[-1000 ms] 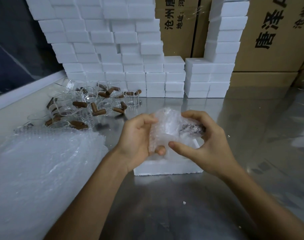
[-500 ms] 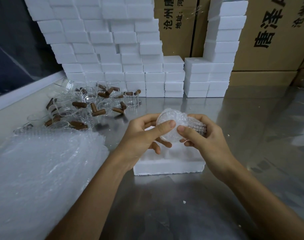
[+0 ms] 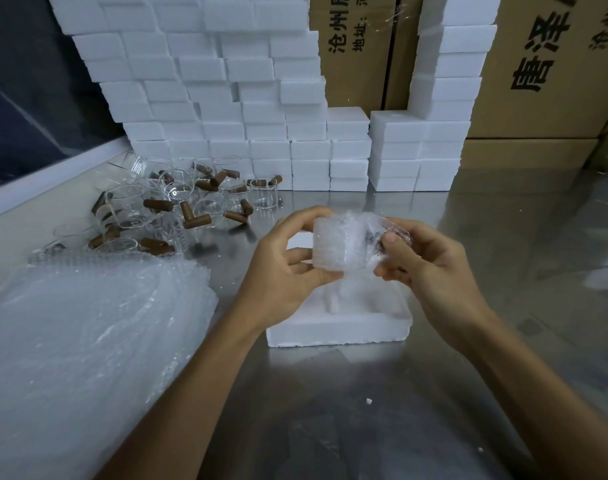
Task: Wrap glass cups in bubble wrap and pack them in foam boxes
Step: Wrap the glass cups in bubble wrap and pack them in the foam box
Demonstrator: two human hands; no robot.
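A glass cup wrapped in bubble wrap [image 3: 344,242] is held just above an open white foam box [image 3: 337,327] on the steel table. My left hand [image 3: 285,268] grips the bundle's left end. My right hand [image 3: 430,268] pinches its right end, where the dark handle shows through the wrap. A stack of bubble wrap sheets [image 3: 77,341] lies at the left. Several bare glass cups with brown wooden handles [image 3: 164,213] sit in a heap behind that stack.
Stacked white foam boxes [image 3: 226,109] form a wall at the back, with a lower stack [image 3: 416,150] to the right. Cardboard cartons [image 3: 545,81] stand behind them. The steel table [image 3: 503,237] extends to the right. A white ledge [image 3: 46,181] runs along the left.
The bundle has turned so its flat wrapped end faces left. My left thumb has come off its front and my left hand now holds the left end; my right hand keeps its hold.
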